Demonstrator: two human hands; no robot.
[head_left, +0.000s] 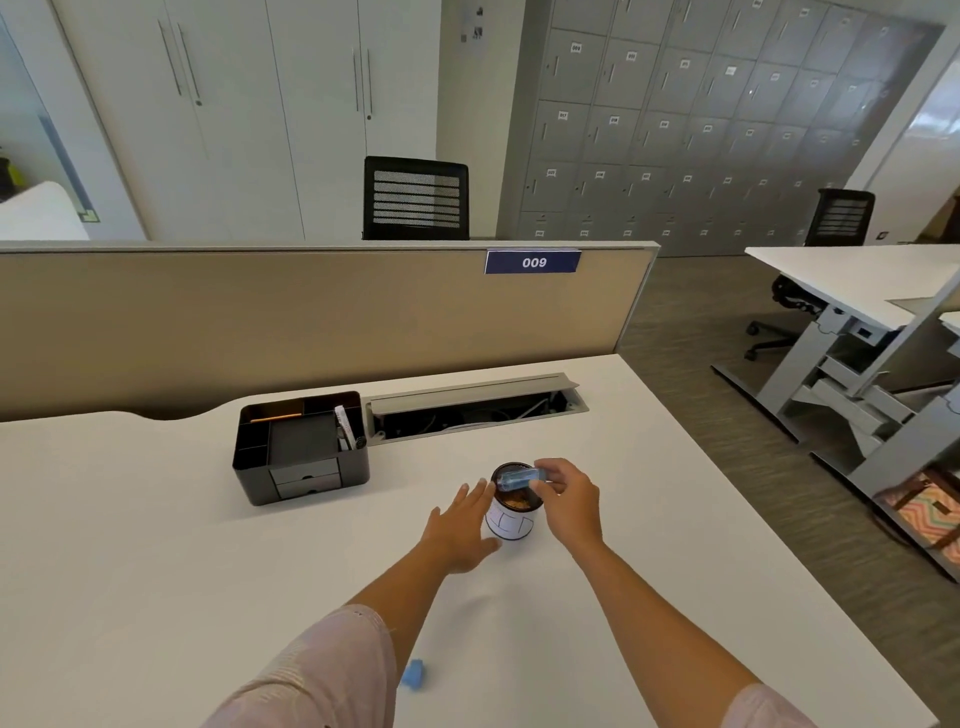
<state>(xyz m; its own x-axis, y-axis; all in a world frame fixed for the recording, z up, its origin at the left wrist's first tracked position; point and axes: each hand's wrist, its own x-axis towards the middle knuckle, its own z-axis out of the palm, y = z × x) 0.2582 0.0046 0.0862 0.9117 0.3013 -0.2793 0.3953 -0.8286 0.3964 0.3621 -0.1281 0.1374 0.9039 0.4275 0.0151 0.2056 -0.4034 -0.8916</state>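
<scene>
Pinching a small blue tube (519, 477) over the open jar (511, 522) (standing on the desk (208, 571), near the black organizer (301, 467)), the right hand (569, 493) is hovering in the head view; the left hand (460, 525) is bracing the jar, fingers straight; next, I judge, the tube needs lowering squarely into its mouth.

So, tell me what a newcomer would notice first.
On the desk, the right hand pinches a small blue item over an open jar, the left hand open beside it. A black organizer stands behind to the left; a 009 sign tops the partition.
</scene>
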